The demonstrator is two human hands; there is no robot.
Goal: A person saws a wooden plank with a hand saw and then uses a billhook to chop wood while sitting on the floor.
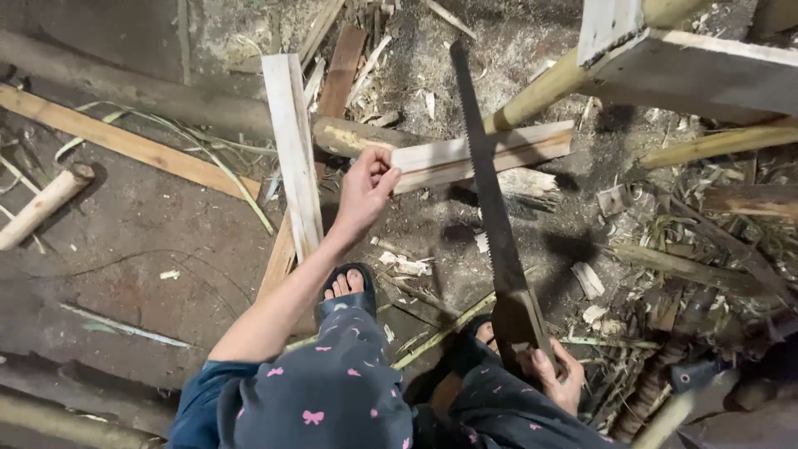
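Left hand (366, 189) reaches far forward, thumb and fingers pinching the near-left end of a pale wooden batten (482, 154) that lies crosswise on the littered ground, its right end under a slanting bamboo pole (540, 90). Right hand (555, 374), low and near at the right, is closed around the dark handle of a handsaw (490, 199); the toothed blade runs away from the person and crosses over the batten right of the left hand. A white plank (293, 150) lies just left of that hand, a sandalled foot (347, 287) near below it, wood chips (403, 264) scattered between.
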